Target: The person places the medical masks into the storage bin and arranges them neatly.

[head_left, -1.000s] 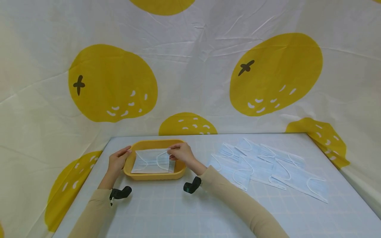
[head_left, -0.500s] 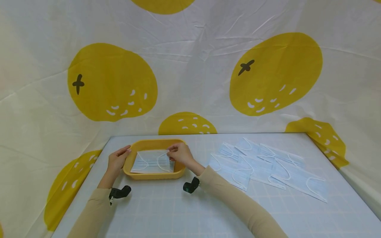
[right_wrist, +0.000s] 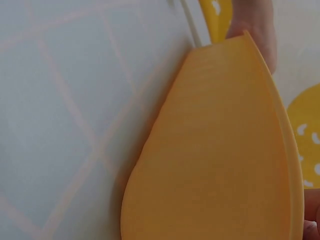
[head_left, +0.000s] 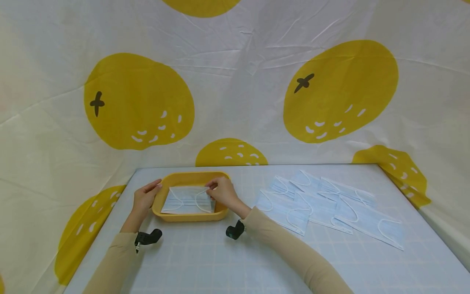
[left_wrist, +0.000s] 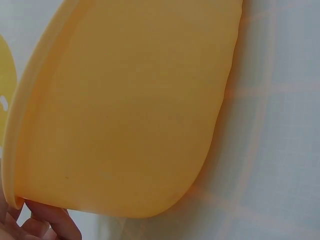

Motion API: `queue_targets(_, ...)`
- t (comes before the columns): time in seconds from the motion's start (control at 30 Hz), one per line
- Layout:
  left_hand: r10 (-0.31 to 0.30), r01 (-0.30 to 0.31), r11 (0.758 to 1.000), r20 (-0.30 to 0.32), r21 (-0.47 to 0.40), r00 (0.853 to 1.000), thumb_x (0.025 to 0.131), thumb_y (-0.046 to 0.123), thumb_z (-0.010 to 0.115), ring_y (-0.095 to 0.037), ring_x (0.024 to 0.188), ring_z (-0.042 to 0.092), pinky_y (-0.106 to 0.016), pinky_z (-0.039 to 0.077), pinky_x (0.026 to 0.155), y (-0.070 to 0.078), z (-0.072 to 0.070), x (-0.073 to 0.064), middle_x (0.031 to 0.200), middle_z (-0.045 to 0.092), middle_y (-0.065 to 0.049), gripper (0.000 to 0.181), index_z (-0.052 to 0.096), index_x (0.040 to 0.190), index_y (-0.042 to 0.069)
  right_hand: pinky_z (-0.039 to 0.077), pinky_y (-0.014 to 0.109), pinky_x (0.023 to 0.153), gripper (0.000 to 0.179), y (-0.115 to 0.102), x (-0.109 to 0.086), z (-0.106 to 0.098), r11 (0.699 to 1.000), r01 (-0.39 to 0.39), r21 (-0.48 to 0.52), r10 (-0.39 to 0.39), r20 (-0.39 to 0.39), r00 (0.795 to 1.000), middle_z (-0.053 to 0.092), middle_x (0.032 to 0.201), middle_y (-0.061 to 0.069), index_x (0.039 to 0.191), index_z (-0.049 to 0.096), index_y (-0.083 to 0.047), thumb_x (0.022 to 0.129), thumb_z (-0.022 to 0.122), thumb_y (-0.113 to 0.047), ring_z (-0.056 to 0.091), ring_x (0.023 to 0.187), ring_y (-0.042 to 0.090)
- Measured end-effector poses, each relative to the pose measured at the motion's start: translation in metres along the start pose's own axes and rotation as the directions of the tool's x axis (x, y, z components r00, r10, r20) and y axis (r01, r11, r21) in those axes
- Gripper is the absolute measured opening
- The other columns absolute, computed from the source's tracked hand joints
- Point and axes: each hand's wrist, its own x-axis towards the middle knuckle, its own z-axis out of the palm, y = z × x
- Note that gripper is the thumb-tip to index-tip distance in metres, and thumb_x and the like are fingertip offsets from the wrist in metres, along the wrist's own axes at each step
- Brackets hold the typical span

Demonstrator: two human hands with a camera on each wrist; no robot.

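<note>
A yellow-orange plastic tray (head_left: 191, 218) sits at the left of the table, with a pale blue face mask (head_left: 186, 199) lying flat inside; an edge of another shows beneath it. My left hand (head_left: 143, 200) holds the tray's left rim; its fingers (left_wrist: 60, 220) curl under the rim in the left wrist view. Over the tray's right side, my right hand (head_left: 225, 192) pinches the mask's upper right corner by its ear loop. In the right wrist view the tray wall (right_wrist: 215, 145) hides the mask, and only bits of right fingers (right_wrist: 312, 212) show.
Several loose face masks (head_left: 319, 204) overlap in a spread pile on the right of the table (head_left: 205, 261). Behind the table hangs a white curtain (head_left: 238, 90) with yellow fruit prints. Black wrist cameras (head_left: 235, 230) sit on both wrists.
The mask in the tray has sunk lower, lying flatter over the one beneath, as my right hand came down slightly. My left hand keeps its hold on the rim.
</note>
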Motion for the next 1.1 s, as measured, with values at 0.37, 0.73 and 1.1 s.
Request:
queue_targets(0.37, 0.006, -0.006, 1.000, -0.010, 0.002, 1.000, 0.098, 0.033, 0.055, -0.019, 0.127, 0.047, -0.003, 0.042, 0.070, 0.001, -0.001, -0.002, 0.147, 0.047, -0.011, 0.049, 0.049, 0.141, 0.013, 0.049, 0.017, 0.063, 0.018, 0.003, 0.002, -0.003, 0.991, 0.032, -0.128, -0.036, -0.026, 0.999, 0.071, 0.087, 0.007, 0.099, 0.073, -0.001, 0.082, 0.075, -0.005, 0.060, 0.076, 0.014)
queue_targets(0.73, 0.013, -0.013, 1.000, -0.001, 0.000, 1.000, 0.098, 0.032, 0.055, -0.017, 0.125, 0.048, -0.001, 0.042, 0.070, 0.001, 0.001, -0.003, 0.147, 0.047, -0.011, 0.048, 0.049, 0.141, 0.013, 0.058, 0.027, 0.076, 0.027, 0.004, -0.001, -0.007, 0.986, 0.051, -0.157, -0.054, -0.013, 0.998, 0.072, 0.101, 0.014, 0.109, 0.070, 0.001, 0.082, 0.073, -0.001, 0.069, 0.089, 0.021)
queue_targets(1.1, -0.016, 0.016, 1.000, 0.004, 0.008, 1.000, 0.098, 0.034, 0.053, -0.015, 0.120, 0.050, -0.001, 0.043, 0.066, 0.000, -0.001, 0.000, 0.148, 0.045, -0.010, 0.048, 0.048, 0.142, 0.015, 0.058, 0.024, 0.074, 0.032, 0.006, -0.006, -0.021, 0.987, 0.006, -0.158, -0.002, 0.027, 1.000, 0.069, 0.113, 0.012, 0.116, 0.068, -0.004, 0.085, 0.072, -0.007, 0.068, 0.088, 0.020)
